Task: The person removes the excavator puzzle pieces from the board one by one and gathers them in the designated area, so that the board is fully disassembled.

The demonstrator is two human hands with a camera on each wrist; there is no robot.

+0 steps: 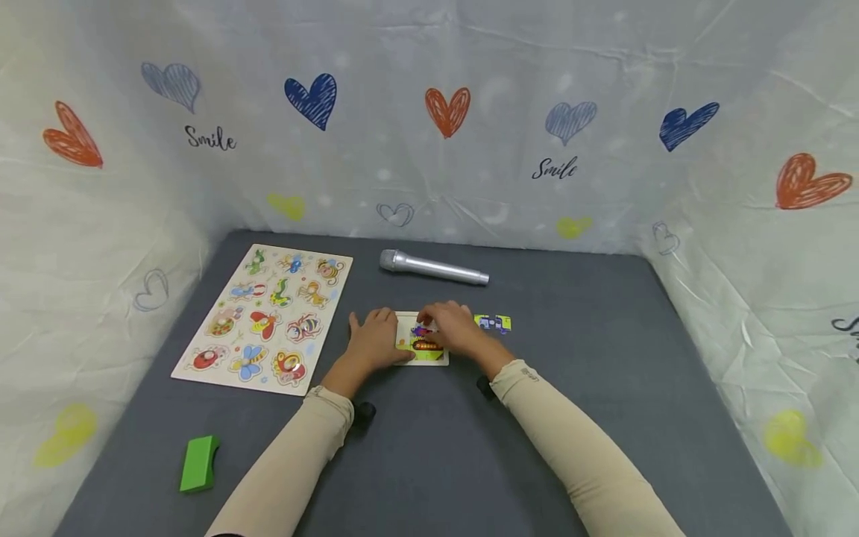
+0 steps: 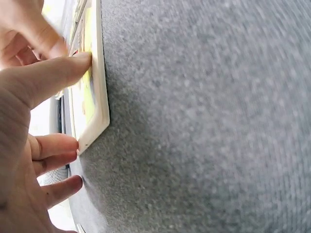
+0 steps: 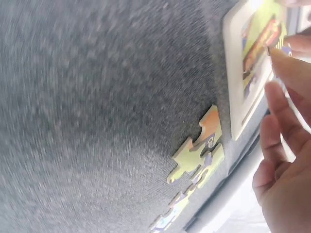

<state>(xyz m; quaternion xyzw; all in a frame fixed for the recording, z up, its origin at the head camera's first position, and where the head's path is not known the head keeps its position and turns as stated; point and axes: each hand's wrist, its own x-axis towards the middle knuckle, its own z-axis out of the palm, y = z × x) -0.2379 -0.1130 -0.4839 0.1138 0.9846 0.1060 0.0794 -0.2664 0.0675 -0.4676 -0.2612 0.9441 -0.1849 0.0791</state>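
Observation:
A small jigsaw puzzle tray [image 1: 404,322] with a pale rim lies at the middle of the table, partly filled with a yellow-green picture. My left hand [image 1: 373,340] rests at its left side, the thumb pressing on the near part and fingertips touching the edge. Over the tray, my right hand [image 1: 458,329] pinches a small colourful puzzle piece [image 1: 420,330] between thumb and forefinger, close to the picture. The fingers hide part of that piece. Several loose puzzle pieces [image 3: 194,158] lie just right of the tray.
A board of insect pictures [image 1: 268,321] lies on the left. Behind the tray is a silver microphone [image 1: 436,267]. A green block [image 1: 198,464] sits near the front left. White printed cloth [image 1: 503,186] rises around the grey table.

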